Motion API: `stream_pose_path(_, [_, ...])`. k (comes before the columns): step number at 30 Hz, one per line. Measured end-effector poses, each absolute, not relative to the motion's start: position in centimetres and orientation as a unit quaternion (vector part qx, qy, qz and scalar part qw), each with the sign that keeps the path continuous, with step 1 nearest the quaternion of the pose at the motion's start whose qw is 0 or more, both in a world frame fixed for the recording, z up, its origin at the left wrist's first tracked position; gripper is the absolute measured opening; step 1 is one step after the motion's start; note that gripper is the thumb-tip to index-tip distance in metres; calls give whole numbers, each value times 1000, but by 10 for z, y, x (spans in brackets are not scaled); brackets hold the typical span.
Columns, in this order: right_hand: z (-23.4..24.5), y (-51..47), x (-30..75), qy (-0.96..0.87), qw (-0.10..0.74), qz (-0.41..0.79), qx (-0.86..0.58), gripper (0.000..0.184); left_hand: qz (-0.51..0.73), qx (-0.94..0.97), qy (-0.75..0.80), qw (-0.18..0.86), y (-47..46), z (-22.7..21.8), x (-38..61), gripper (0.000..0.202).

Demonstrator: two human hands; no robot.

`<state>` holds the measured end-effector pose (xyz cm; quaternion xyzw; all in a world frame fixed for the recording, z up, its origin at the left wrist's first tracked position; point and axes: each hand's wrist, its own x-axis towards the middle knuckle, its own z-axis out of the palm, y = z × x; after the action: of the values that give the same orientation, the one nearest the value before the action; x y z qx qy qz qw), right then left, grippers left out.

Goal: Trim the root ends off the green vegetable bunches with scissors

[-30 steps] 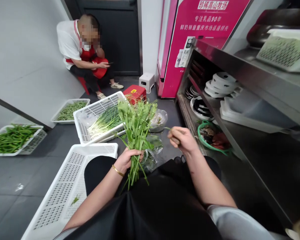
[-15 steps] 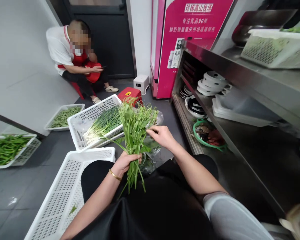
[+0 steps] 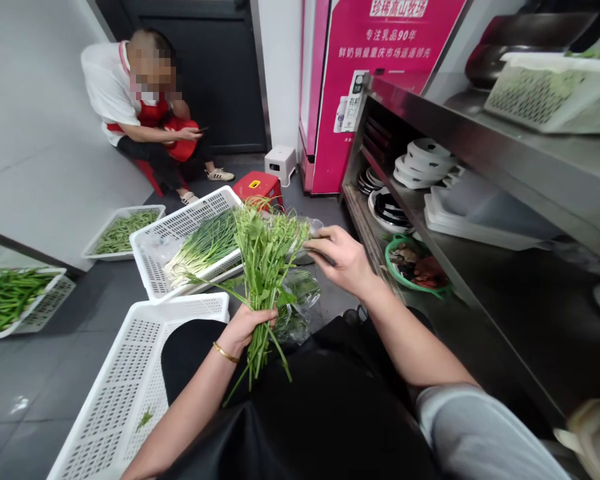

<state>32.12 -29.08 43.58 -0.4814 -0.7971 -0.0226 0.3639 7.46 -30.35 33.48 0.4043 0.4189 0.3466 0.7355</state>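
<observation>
A bunch of leafy green stems [image 3: 265,260] stands upright over my lap, leaves at the top and bare stems hanging below. My left hand [image 3: 250,327], with a gold bangle at the wrist, is wrapped round its lower stems. At the right edge of the leaves is my right hand [image 3: 343,260], its fingers drawn together and pointing at them. Whatever lies between those fingertips is too small to make out. Behind the bunch, a clear plastic bag [image 3: 303,293] with greens inside is partly hidden. Left of my knee, a white perforated basket [image 3: 105,373] holds a small leaf sprig [image 3: 145,418].
A white basket [image 3: 147,267] of scallions [image 3: 205,243] stands ahead, beside baskets of green beans [image 3: 125,231] and green peppers [image 3: 15,300]. A red stool [image 3: 260,187] and a white stool [image 3: 280,165] are beyond. Metal shelving [image 3: 480,147] runs along the right. A seated person [image 3: 145,120] holds a phone.
My right hand has drawn slightly right and up from the leaves. The bunch has shifted a little left in view, still in my left hand. The camera view has shifted slightly.
</observation>
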Motion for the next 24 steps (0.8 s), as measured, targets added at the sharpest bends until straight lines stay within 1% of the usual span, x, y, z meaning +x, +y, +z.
stream_pose_path(3, [446,-270,302,-852,302,-100,-416,23,342,432,415,724,-305,339,79,22])
stream_pose_path(7, [443,-250,297,-876,216,-168,-398,21,327,466,415,710,-307,345,78,19])
stream_pose_path(12, [437,-246,304,-891,166,-189,-379,22,323,468,427,703,-305,344,74,19])
stream_pose_path(15, [431,-250,301,-887,165,-177,-393,16,326,433,446,712,-304,341,76,22])
stream_pose_path(17, [424,-251,297,-862,204,-139,-442,11,323,417,448,722,-302,339,79,23])
stream_pose_path(19, [417,-250,297,-804,299,-51,-511,8,318,419,437,730,-302,338,81,23])
stream_pose_path(21, [414,-251,305,-709,436,85,-548,6,318,422,432,730,-302,337,83,22])
stream_pose_path(22, [414,-252,314,-651,504,163,-543,7,320,422,436,728,-302,337,83,22])
stream_pose_path(23, [415,-256,325,-596,558,244,-523,8,322,423,442,723,-302,338,82,22])
stream_pose_path(24, [416,-262,339,-548,592,322,-495,9,325,424,452,715,-303,338,82,23])
